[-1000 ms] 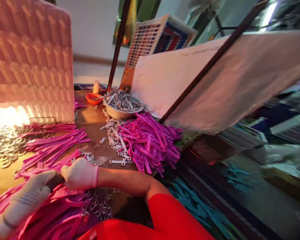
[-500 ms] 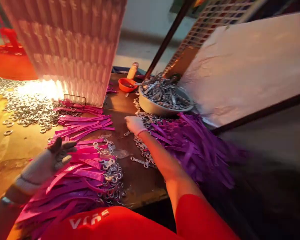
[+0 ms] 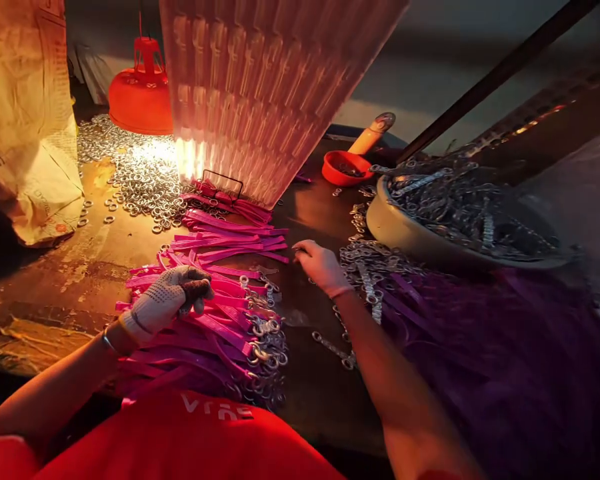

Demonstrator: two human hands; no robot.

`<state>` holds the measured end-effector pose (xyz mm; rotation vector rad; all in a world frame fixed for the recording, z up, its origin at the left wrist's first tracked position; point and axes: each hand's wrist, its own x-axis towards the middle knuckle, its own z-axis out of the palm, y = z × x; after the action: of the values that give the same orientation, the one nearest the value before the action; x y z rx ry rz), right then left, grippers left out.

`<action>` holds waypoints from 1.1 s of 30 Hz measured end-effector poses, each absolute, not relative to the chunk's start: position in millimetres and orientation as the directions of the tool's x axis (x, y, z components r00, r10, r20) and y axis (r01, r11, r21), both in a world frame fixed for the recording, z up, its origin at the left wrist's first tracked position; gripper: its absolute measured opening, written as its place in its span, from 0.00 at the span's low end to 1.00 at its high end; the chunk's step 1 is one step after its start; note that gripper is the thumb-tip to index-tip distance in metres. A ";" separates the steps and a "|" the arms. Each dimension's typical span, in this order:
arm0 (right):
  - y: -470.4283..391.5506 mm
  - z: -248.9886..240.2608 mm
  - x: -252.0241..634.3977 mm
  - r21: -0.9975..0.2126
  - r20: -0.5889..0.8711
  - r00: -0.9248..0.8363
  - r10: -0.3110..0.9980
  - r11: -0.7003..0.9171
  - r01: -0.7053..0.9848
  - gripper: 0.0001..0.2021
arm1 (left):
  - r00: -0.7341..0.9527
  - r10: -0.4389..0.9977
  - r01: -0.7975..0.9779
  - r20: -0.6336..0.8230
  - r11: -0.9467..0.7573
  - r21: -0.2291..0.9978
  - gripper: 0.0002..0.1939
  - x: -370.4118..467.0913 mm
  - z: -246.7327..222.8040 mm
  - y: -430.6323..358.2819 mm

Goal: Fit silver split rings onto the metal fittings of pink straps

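My left hand (image 3: 167, 299), in a white dotted glove with dark bare fingertips, is above a row of pink-purple straps (image 3: 205, 310). Its fingers curl together; whatever they hold is hidden. Metal rings and links (image 3: 270, 340) hang at the straps' right ends. My right hand (image 3: 323, 268), in a pale glove, is over the brown table (image 3: 310, 213), between the straps and a heap of metal link pieces (image 3: 375, 267). Its thumb and fingertips are pinched, and I cannot make out what is between them. One loose link piece (image 3: 333, 348) lies near my right forearm.
A large bowl (image 3: 405, 233) of metal pieces stands at the right, above a dark purple strap pile (image 3: 480, 360). Behind are a small red bowl (image 3: 333, 170) and a ribbed translucent panel (image 3: 260, 100). A red lamp (image 3: 143, 100) hangs over loose rings (image 3: 145, 190); a paper sack (image 3: 25, 133) stands left.
The view has swung left, bringing the sack in. My left hand's fingers have gone from apart to curled together. My right hand has drawn off the link heap toward the straps.
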<state>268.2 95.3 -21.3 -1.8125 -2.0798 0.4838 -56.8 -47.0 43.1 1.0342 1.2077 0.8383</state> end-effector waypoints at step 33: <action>-63.2 7.4 164.7 -0.702 0.401 -0.048 0.915 0.340 0.625 0.14 | 0.355 0.928 0.689 -0.112 -0.179 0.702 0.18 -6.5 21.5 53.8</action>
<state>164.7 -63.2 7.4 -1.3734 -1.7626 0.4326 -6.5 53.8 21.5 1.9429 1.4043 0.4506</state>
